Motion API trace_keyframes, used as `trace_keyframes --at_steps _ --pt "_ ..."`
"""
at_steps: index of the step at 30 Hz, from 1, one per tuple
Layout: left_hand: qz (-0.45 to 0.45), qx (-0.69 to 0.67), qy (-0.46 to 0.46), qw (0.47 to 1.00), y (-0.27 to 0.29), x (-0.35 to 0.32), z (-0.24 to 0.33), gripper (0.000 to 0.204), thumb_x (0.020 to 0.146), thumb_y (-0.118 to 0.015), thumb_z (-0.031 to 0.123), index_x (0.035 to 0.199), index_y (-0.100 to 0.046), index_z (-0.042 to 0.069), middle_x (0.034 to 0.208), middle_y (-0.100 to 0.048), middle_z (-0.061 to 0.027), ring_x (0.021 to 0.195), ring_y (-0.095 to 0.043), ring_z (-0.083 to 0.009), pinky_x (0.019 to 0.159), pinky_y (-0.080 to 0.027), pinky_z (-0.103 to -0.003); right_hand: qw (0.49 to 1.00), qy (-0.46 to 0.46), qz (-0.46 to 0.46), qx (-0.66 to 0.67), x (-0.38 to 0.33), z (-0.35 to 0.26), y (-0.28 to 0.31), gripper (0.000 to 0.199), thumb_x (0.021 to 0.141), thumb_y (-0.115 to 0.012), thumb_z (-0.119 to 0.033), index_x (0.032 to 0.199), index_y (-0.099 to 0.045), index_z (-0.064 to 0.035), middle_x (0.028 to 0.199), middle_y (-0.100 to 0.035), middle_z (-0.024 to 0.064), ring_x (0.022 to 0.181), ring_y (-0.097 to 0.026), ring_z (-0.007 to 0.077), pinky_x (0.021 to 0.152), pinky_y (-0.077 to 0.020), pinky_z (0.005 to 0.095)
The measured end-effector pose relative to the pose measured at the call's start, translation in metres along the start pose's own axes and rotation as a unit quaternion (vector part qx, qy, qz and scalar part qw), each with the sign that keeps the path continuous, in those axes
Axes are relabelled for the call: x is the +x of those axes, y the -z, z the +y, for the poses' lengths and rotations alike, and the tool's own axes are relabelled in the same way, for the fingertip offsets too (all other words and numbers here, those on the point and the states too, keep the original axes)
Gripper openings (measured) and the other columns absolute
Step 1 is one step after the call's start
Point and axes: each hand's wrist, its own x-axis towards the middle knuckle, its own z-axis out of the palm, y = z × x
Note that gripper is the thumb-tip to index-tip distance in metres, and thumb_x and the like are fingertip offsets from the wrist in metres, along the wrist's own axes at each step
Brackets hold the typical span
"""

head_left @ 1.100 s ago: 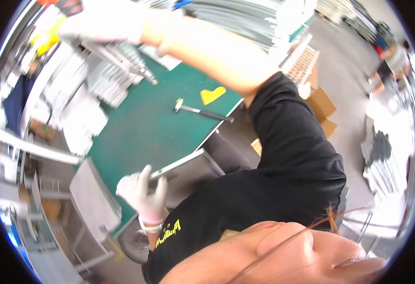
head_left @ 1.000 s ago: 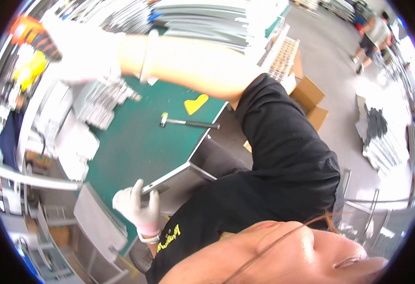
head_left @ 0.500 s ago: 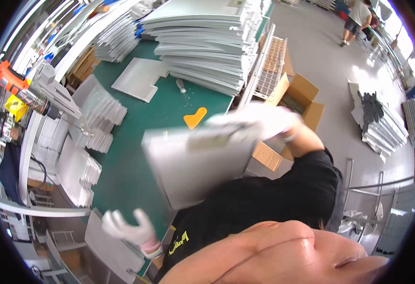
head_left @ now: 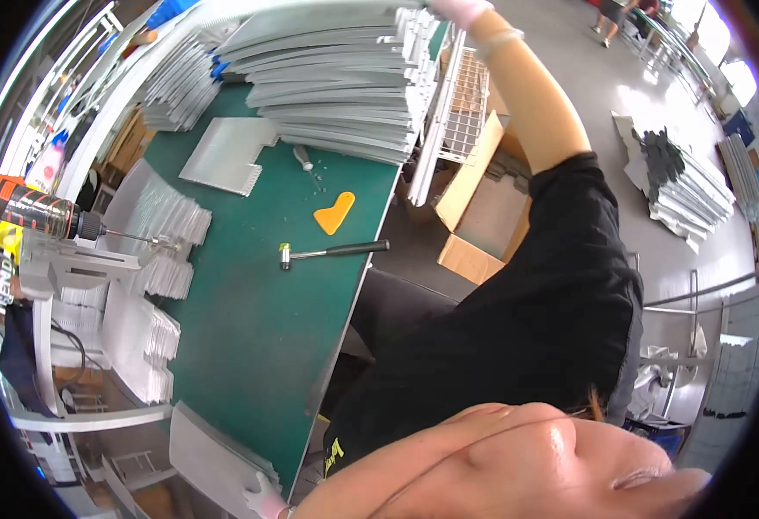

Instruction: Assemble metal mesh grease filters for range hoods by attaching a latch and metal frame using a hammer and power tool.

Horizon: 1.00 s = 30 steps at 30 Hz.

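My left hand (head_left: 264, 496), in a white glove, rests at the edge of a small pile of thin pale metal sheets (head_left: 215, 451) at the table's near left corner. Its fingers look spread over the top sheet. My right arm reaches far up, and my gloved right hand (head_left: 463, 10) is at the near corner of a tall stack of grey metal panels (head_left: 336, 86). The picture's upper edge cuts off its fingers. On the green table (head_left: 250, 337) lie a small hammer (head_left: 332, 251) with a black grip, a yellow scraper (head_left: 334, 214) and a grey-handled screwdriver (head_left: 303, 157).
A single notched sheet (head_left: 231, 156) lies before the tall stack. More notched sheets (head_left: 141, 337) stand along the left side, beside an orange power drill (head_left: 38, 210). An open cardboard box (head_left: 475, 233) and a wire rack (head_left: 466, 104) are right of the table. Another person (head_left: 611, 19) stands far off.
The panel my right hand held over the table is out of sight there, uncovering the hammer. That hand has moved up to the tall stack. My left hand has lowered onto the near sheets.
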Motion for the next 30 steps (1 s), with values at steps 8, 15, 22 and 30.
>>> trace_keyframes --at_steps 8,15,22,30 --pt "-0.565 -0.108 0.419 0.702 0.038 0.062 -0.028 0.089 0.077 -0.064 0.074 0.118 -0.068 -0.005 0.116 -0.068 -0.0283 0.114 -0.064 -0.0401 0.099 -0.048 -0.045 0.986 0.109 0.107 -0.073 -0.040 -0.004 -0.033 0.051 0.085 -0.070 -0.036 0.113 -0.067 0.0059 0.102 -0.070 0.0253 0.097 -0.067 0.0336 0.088 -0.0533 0.0389" --pt "-0.045 0.011 -0.045 0.998 0.015 0.015 -0.005 0.089 0.078 -0.064 0.074 0.118 -0.068 -0.005 0.119 -0.067 -0.0282 0.117 -0.062 -0.0390 0.103 -0.046 -0.042 0.984 0.140 -0.029 0.102 -0.198 0.023 -0.088 0.054 0.093 -0.060 -0.042 0.130 -0.060 -0.0031 0.089 -0.069 0.0162 0.084 -0.068 0.0276 0.079 -0.0536 0.0397" --pt "-0.548 -0.068 0.368 0.748 0.026 0.009 -0.051 0.103 0.080 -0.058 0.078 0.135 -0.054 -0.008 0.128 -0.060 -0.0339 0.123 -0.059 -0.0410 0.108 -0.043 -0.045 0.963 0.033 -0.169 0.207 -0.293 0.076 -0.180 0.047 0.094 -0.060 -0.032 0.130 -0.059 -0.0021 0.086 -0.070 0.0140 0.081 -0.069 0.0245 0.079 -0.0540 0.0372" --pt "-0.317 0.003 0.231 0.920 0.016 0.003 -0.004 0.104 0.082 -0.054 0.079 0.141 -0.048 -0.006 0.124 -0.060 -0.0364 0.120 -0.059 -0.0451 0.105 -0.045 -0.048 0.944 0.069 -0.256 0.198 -0.321 0.098 -0.201 0.042 0.092 -0.061 -0.028 0.124 -0.064 -0.0017 0.087 -0.072 0.0155 0.079 -0.070 0.0303 0.076 -0.0545 0.0393"
